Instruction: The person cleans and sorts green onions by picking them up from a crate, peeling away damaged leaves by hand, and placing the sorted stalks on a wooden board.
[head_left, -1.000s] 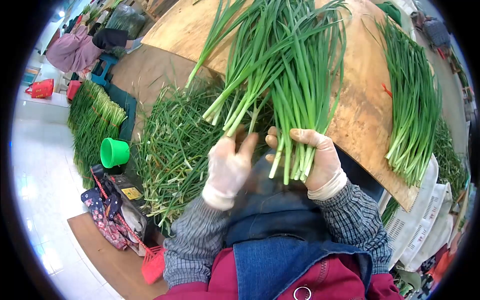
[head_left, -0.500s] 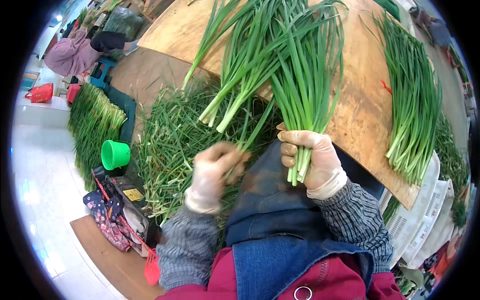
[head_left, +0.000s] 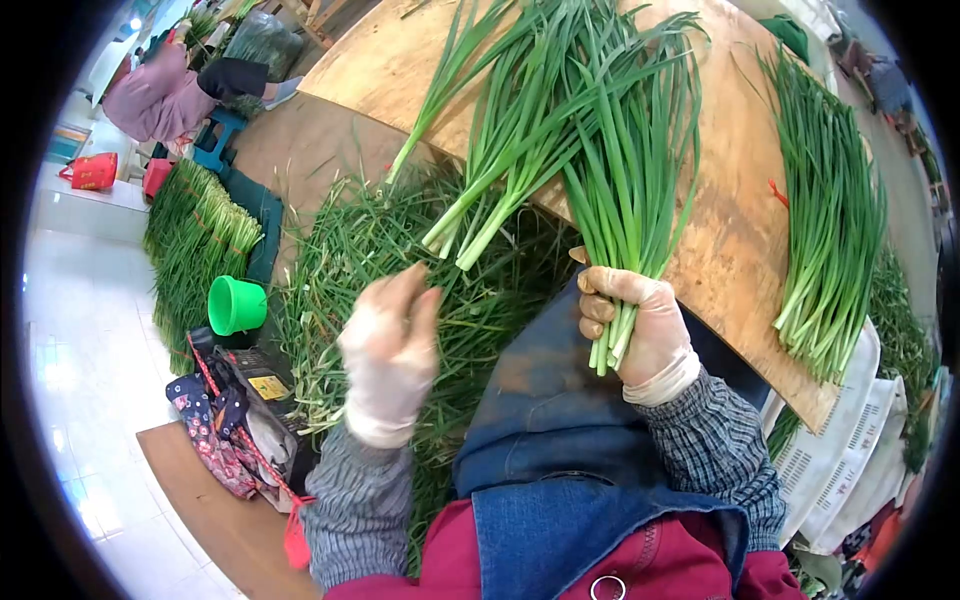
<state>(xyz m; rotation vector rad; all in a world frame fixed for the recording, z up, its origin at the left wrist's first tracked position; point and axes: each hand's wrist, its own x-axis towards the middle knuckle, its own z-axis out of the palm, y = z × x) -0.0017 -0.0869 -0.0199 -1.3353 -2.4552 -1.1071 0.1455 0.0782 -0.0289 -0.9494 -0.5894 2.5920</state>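
My right hand [head_left: 637, 318], in a thin whitish glove, is closed round the pale stem ends of a bunch of green leafy stalks [head_left: 628, 200]. The leaves of that bunch lie over the wooden board [head_left: 735, 150]. My left hand [head_left: 393, 345], gloved too and slightly blurred, hovers over the heap of loose green leaves [head_left: 350, 250], its fingers apart and nothing visible between them. More stalks [head_left: 515, 160] rest on the board left of the held bunch, their white ends past its edge. A thick bundle [head_left: 825, 210] lies along the board's right side.
On the left stand tied green bundles [head_left: 195, 250], a green bucket [head_left: 237, 306] and a box [head_left: 255, 385] with cloth on it. A person [head_left: 160, 95] in pink sits at the upper left near a blue stool [head_left: 217, 138]. White sacks [head_left: 835, 450] hang at the right.
My left hand has moved left, away from the bunch, and the stalk it held half a second ago is gone from its fingers. My right hand has closed more tightly round the stems.
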